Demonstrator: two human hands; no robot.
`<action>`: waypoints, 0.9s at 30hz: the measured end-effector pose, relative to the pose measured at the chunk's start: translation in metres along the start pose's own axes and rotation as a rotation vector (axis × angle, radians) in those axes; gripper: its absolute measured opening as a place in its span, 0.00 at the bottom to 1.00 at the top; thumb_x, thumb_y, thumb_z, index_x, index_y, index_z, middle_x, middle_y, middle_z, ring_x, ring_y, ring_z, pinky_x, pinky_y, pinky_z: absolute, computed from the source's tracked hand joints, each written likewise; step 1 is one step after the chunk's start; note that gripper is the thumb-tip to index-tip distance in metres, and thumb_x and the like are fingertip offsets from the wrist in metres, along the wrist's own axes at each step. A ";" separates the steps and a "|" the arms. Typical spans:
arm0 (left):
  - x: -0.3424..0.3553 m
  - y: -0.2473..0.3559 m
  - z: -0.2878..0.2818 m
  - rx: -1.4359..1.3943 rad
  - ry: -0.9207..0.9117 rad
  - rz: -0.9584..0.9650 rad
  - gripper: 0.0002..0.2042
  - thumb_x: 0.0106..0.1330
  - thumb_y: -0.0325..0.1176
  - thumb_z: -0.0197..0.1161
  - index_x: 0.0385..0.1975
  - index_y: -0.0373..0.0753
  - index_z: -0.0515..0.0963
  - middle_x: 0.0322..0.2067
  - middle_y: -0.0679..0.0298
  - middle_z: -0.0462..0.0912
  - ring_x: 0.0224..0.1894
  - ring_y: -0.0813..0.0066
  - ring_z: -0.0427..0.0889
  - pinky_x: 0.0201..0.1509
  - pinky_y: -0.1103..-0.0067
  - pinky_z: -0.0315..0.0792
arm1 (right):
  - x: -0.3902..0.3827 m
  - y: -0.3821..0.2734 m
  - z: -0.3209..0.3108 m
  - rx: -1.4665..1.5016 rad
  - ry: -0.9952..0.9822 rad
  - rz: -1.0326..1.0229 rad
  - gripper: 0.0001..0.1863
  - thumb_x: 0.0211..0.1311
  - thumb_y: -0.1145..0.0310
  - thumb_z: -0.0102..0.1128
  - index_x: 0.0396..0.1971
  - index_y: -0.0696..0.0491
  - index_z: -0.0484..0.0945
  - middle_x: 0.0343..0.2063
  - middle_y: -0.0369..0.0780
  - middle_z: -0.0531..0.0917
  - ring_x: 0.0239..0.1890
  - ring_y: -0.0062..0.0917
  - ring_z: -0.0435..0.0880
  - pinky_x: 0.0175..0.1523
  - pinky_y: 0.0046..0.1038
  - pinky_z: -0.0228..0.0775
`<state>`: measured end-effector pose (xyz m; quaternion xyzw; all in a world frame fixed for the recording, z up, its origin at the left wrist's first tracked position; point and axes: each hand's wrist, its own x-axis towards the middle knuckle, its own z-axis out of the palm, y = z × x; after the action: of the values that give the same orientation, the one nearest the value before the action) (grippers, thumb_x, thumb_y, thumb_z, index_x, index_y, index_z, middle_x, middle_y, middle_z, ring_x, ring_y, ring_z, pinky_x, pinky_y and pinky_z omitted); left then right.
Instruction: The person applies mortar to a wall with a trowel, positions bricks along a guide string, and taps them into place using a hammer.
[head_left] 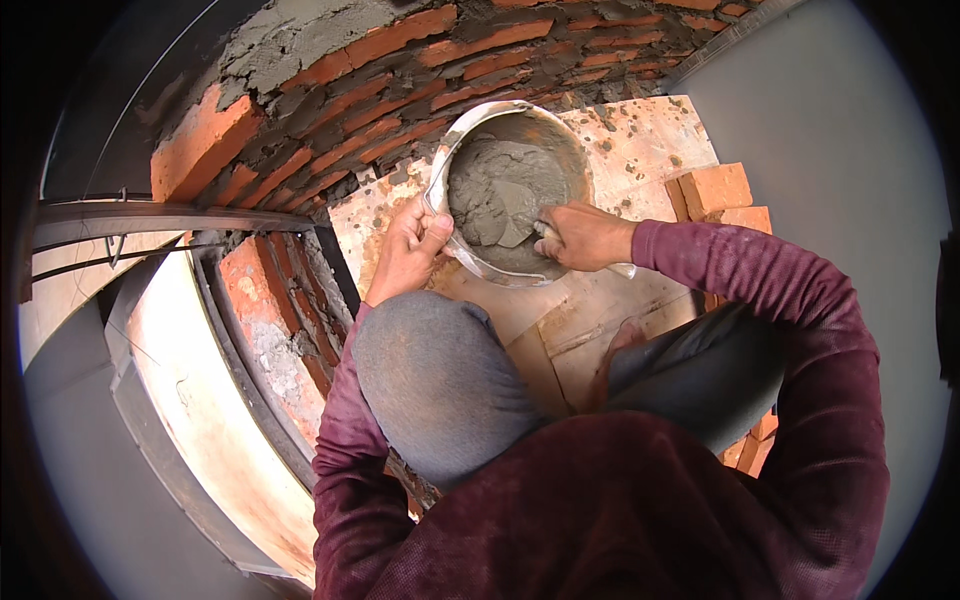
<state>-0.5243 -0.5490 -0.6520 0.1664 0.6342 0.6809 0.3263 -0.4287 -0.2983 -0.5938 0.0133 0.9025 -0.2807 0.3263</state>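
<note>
A white bucket (437, 190) with a ragged, mortar-smeared rim stands in front of me, partly filled with wet grey mortar (500, 180). My left hand (412, 243) grips the rim on the near left side, its thumb over the edge. Closed in a fist, my right hand (585, 237) reaches over the near right rim and holds a trowel. Its mortar-coated blade (517, 208) rests in the mortar, pointing left. The fingers hide most of the handle.
Beyond the bucket runs a red brick wall (400, 95) with rough mortar joints. Loose bricks (718, 190) are stacked at the right edge of the splattered board platform (650, 140). A brick pier (275, 300) and a metal bar (170, 222) are at left. My bent legs flank the near space.
</note>
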 end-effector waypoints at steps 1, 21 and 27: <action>-0.001 0.000 0.002 0.005 -0.022 -0.011 0.09 0.72 0.37 0.62 0.42 0.39 0.76 0.28 0.73 0.77 0.29 0.86 0.74 0.36 0.84 0.71 | -0.005 0.001 0.002 0.047 0.026 0.017 0.23 0.67 0.61 0.57 0.48 0.68 0.75 0.41 0.61 0.82 0.49 0.53 0.81 0.57 0.43 0.73; -0.023 -0.035 -0.040 -0.220 0.192 -0.049 0.12 0.74 0.40 0.59 0.45 0.38 0.76 0.31 0.72 0.82 0.28 0.90 0.76 0.31 0.87 0.71 | -0.016 0.040 -0.022 0.170 -0.154 -0.197 0.20 0.64 0.61 0.60 0.49 0.60 0.77 0.42 0.53 0.83 0.49 0.46 0.82 0.57 0.37 0.72; -0.058 -0.054 -0.087 -0.068 0.281 -0.318 0.20 0.78 0.48 0.50 0.58 0.40 0.73 0.39 0.73 0.79 0.40 0.87 0.78 0.42 0.83 0.72 | -0.042 0.022 -0.054 0.087 -0.129 -0.194 0.18 0.63 0.62 0.61 0.45 0.61 0.78 0.41 0.53 0.83 0.45 0.46 0.83 0.52 0.38 0.73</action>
<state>-0.5254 -0.6536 -0.7056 -0.0435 0.6684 0.6584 0.3434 -0.4225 -0.2449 -0.5459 -0.0779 0.8637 -0.3503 0.3540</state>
